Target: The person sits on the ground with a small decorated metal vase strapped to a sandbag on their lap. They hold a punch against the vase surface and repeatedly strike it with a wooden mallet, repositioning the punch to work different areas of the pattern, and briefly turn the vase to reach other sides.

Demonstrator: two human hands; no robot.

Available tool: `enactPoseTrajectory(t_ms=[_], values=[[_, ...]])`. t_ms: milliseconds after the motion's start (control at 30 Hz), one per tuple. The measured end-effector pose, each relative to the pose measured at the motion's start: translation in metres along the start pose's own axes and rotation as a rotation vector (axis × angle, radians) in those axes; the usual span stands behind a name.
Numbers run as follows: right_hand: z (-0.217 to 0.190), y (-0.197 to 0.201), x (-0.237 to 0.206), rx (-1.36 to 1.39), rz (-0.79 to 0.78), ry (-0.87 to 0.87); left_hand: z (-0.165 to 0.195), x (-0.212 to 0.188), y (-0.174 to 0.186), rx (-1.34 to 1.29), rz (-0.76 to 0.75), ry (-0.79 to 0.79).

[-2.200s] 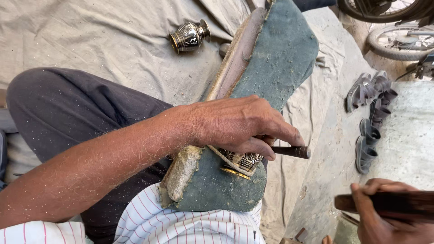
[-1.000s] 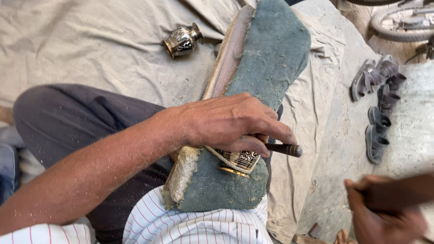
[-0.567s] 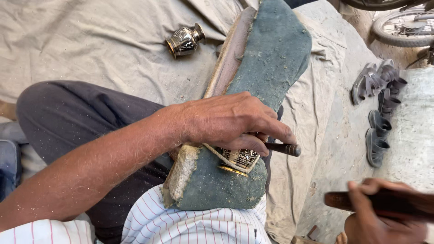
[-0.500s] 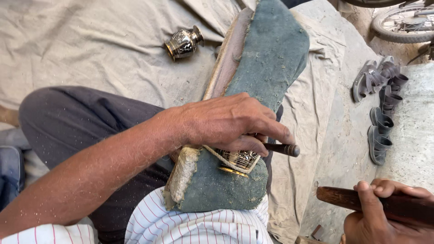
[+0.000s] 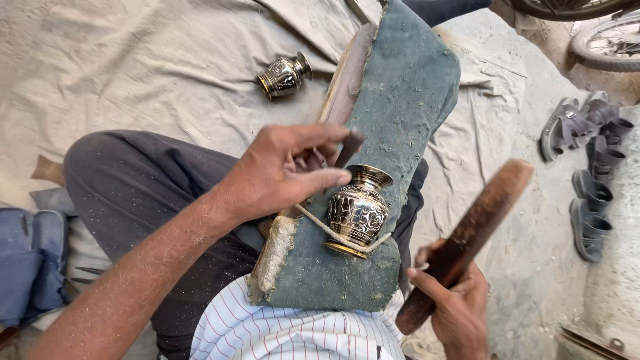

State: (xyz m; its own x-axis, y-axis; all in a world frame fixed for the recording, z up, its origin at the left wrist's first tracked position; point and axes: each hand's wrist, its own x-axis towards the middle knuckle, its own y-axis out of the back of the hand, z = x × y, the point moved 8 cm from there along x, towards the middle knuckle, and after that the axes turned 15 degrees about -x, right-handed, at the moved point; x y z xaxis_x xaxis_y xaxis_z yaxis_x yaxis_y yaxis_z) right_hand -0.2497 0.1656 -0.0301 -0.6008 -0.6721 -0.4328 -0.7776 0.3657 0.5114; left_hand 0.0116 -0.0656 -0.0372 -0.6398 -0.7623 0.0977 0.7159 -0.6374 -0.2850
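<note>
A small engraved brass vase (image 5: 358, 211) lies on a green felt-covered board (image 5: 393, 127) resting on my lap, tied down by a string (image 5: 319, 225). My left hand (image 5: 283, 170) hovers just above and left of the vase, holding a thin dark chisel (image 5: 349, 148) between thumb and fingers. My right hand (image 5: 457, 310) grips a brown wooden stick (image 5: 470, 237) at the lower right, angled up to the right, apart from the vase.
A second brass vase (image 5: 285, 75) lies on the beige ground cloth (image 5: 133, 67) behind my knee. Grey sandals (image 5: 590, 160) sit at the right, bicycle wheels (image 5: 603, 40) at the top right. A blue cloth (image 5: 27, 260) lies at the left.
My left hand has lifted off the vase, uncovering it, with the chisel drawn back. My right hand has moved in and raised the wooden stick towards the board.
</note>
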Motion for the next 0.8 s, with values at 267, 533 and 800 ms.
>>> enactPoseTrajectory(t_ms=[267, 533, 800], values=[[-0.036, -0.061, -0.003, 0.13, -0.317, 0.014, -0.006, -0.012, -0.024, 0.167, 0.036, 0.216], [-0.015, -0.05, 0.017, 0.113, -0.418, -0.018, 0.022, -0.003, -0.04, 0.294, -0.023, 0.111], [0.028, -0.003, 0.012, 0.237, -0.238, -0.08, 0.014, 0.028, -0.072, 0.319, -0.221, 0.227]])
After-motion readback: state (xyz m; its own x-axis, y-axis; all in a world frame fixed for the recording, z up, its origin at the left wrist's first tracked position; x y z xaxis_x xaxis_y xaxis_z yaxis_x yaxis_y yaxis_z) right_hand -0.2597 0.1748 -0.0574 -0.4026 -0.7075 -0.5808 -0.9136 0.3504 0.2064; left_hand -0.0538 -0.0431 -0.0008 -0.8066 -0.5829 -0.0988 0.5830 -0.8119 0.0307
